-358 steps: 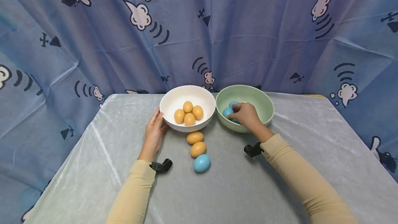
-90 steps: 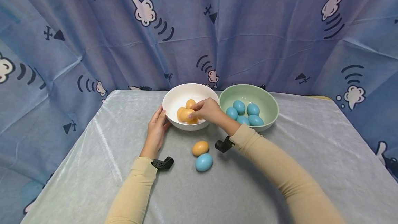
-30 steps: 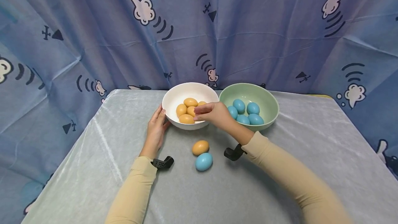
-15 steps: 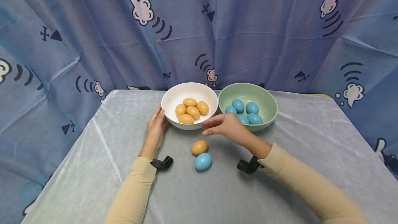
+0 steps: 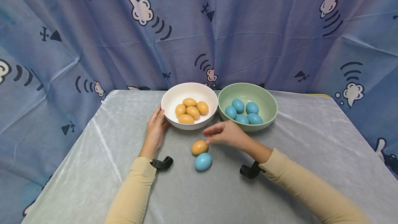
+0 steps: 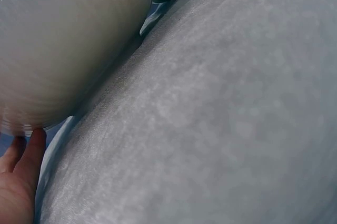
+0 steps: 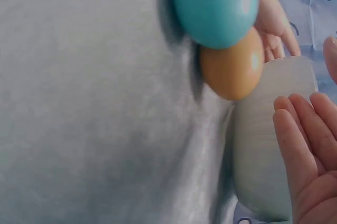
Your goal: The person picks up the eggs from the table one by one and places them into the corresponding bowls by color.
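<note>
My left hand point(image 5: 154, 132) rests against the left side of a white bowl point(image 5: 189, 126), its straight fingertips touching the wall in the left wrist view. Several orange eggs point(image 5: 192, 112) lie inside that bowl. In front of it on the table, a single orange egg point(image 5: 199, 147) lies right beside a blue egg point(image 5: 203, 161). My right hand point(image 5: 228, 134) hovers just right of that orange egg, thumb tip close at its edge and fingers apart, holding nothing. The right wrist view shows the fingers extended, with the orange egg point(image 7: 231, 69) and blue egg point(image 7: 216, 8) off to their side.
A green bowl point(image 5: 268, 111) with several blue eggs point(image 5: 252, 108) stands right next to the white bowl. Both are near the back edge of the grey cloth-covered table point(image 5: 93, 155), before a blue patterned curtain point(image 5: 174, 54). A black camera sits on each wrist.
My right hand earlier placed a blue egg in the green bowl, then an orange egg in the white bowl. It has since moved out toward the orange egg. The left hand stays.
</note>
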Demonstrator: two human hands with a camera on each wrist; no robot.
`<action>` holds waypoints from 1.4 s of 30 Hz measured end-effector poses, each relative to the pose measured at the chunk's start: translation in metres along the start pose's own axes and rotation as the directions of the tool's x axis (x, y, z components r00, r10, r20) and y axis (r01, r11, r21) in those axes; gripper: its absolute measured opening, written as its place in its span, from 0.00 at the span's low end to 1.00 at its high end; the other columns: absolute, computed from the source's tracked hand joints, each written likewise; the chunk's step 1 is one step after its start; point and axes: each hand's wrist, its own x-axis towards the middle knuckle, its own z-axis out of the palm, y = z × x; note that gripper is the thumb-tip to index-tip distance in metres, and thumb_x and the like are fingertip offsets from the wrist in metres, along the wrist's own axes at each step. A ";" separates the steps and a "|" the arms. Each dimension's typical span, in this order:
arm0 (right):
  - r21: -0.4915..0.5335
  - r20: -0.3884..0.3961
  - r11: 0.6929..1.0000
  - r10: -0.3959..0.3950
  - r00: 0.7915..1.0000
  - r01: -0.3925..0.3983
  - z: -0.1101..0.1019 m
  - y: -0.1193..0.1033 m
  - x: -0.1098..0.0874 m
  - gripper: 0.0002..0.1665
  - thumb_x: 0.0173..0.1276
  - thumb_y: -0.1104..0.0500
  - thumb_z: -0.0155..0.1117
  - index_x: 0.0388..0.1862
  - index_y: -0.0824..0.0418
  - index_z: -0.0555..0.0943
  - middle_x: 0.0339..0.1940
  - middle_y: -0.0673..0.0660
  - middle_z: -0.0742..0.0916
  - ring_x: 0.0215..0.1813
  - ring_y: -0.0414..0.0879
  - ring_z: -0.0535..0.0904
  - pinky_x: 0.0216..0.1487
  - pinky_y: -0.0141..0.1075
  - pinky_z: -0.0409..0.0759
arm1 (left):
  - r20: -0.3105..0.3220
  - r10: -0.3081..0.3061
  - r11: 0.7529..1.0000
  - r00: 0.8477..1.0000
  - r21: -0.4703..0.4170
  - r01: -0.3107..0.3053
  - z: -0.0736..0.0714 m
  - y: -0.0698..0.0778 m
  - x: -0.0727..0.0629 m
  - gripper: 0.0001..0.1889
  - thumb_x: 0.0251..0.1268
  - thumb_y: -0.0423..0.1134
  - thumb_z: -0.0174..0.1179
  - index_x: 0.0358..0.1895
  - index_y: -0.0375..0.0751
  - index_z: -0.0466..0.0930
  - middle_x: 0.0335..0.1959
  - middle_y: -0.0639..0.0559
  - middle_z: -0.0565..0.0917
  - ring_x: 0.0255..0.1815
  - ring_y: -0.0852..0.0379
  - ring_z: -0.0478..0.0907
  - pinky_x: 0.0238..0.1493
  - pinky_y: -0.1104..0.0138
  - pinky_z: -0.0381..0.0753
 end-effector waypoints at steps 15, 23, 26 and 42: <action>-0.029 0.047 1.000 -0.006 0.999 0.008 0.006 0.024 0.008 0.26 0.57 0.61 0.77 0.54 0.69 0.84 0.53 0.64 0.88 0.58 0.55 0.85 0.58 0.40 0.84 | -0.011 -0.011 1.000 1.000 0.001 0.011 0.000 -0.001 0.002 0.31 0.76 0.50 0.53 0.78 0.50 0.58 0.79 0.56 0.61 0.78 0.57 0.61 0.75 0.56 0.67; -0.031 0.058 0.999 0.018 0.998 -0.016 0.007 0.026 0.011 0.28 0.56 0.60 0.78 0.55 0.68 0.84 0.54 0.63 0.88 0.59 0.54 0.85 0.59 0.40 0.84 | -0.013 -0.019 1.000 1.000 -0.014 0.019 0.000 0.000 0.001 0.30 0.78 0.48 0.51 0.78 0.49 0.58 0.79 0.55 0.61 0.78 0.56 0.61 0.76 0.56 0.67; -0.030 0.070 0.999 0.016 0.997 -0.014 0.009 0.027 0.013 0.28 0.56 0.61 0.78 0.55 0.70 0.83 0.54 0.64 0.87 0.59 0.54 0.84 0.59 0.41 0.84 | -0.012 -0.023 1.000 1.000 -0.009 0.022 0.000 0.000 0.001 0.30 0.78 0.48 0.51 0.78 0.49 0.58 0.79 0.55 0.60 0.78 0.56 0.61 0.76 0.56 0.67; -0.036 0.086 0.999 0.033 0.996 -0.030 0.015 0.030 0.019 0.27 0.57 0.60 0.78 0.55 0.68 0.84 0.53 0.61 0.89 0.60 0.52 0.84 0.59 0.39 0.83 | 0.007 0.004 1.000 1.000 -0.012 -0.004 0.000 -0.001 0.001 0.30 0.78 0.49 0.51 0.78 0.49 0.58 0.79 0.54 0.62 0.78 0.56 0.62 0.76 0.55 0.66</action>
